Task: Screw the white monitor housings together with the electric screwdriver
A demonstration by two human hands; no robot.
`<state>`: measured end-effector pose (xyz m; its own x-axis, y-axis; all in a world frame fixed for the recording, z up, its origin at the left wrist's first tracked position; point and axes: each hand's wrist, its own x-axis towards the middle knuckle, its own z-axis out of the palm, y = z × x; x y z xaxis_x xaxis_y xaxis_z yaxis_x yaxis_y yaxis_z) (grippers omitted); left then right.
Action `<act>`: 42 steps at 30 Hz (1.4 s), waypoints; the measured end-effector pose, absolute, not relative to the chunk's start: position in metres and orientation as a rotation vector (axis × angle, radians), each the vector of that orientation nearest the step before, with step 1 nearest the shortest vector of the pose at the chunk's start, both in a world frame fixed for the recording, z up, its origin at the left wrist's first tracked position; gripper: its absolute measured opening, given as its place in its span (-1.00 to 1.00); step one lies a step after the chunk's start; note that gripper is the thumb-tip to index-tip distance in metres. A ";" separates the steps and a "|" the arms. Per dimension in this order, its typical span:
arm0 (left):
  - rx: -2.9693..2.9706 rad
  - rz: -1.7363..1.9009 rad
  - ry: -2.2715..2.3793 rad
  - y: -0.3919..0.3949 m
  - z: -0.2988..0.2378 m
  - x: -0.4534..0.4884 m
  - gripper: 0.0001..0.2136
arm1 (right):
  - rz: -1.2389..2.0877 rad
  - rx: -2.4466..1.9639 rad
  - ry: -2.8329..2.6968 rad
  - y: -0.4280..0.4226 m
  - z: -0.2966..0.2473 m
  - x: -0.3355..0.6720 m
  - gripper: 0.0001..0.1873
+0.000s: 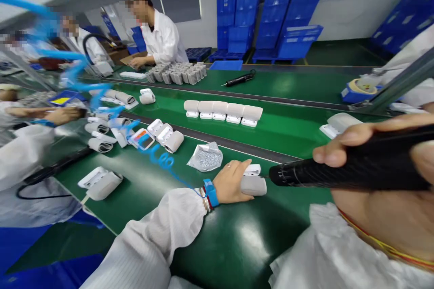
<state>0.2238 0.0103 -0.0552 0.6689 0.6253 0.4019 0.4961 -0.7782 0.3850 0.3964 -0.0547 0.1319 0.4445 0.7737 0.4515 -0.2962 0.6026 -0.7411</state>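
Note:
My left hand (232, 184), with a blue wrist strap (210, 192) on it, is closed around a white plastic device with a rolled grey cuff (254, 186), like a wrist blood pressure monitor, on the green bench. In my right hand (361, 142) is a black electric screwdriver (339, 175), its fingers wrapped round the body. The screwdriver lies level, and its tip points left at the device, close to its right side; whether they touch I cannot tell. Just behind my left hand rests a clear plastic bag of small metal screws (205, 157).
A green conveyor (288, 128) runs behind the bench, bearing a row of several cuffed devices (224, 110). More devices (101, 183) lie to the left near a co-worker's hand (66, 116). A coiled blue cord (159, 156) hangs across the left. Another screwdriver (239, 79) lies beyond the conveyor.

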 end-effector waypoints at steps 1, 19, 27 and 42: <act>2.641 0.782 0.892 0.011 -0.055 0.224 -0.03 | 0.705 -0.645 -0.888 -0.053 0.134 0.391 -0.80; 2.733 0.679 1.006 -0.001 -0.037 0.225 -0.34 | 0.703 -0.779 -1.045 -0.026 0.100 0.367 -0.80; 2.714 0.662 1.014 0.001 -0.035 0.225 -0.34 | 0.703 -0.759 -1.086 -0.024 0.092 0.367 -0.81; 2.717 0.598 1.068 0.001 -0.035 0.224 -0.37 | 0.710 -0.762 -1.084 -0.019 0.088 0.366 -0.75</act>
<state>0.2244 0.0006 -0.0348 0.6647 0.6815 0.3062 0.6169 -0.7318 0.2895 0.3663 -0.0191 0.0882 0.3072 0.8123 0.4958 -0.1308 0.5521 -0.8235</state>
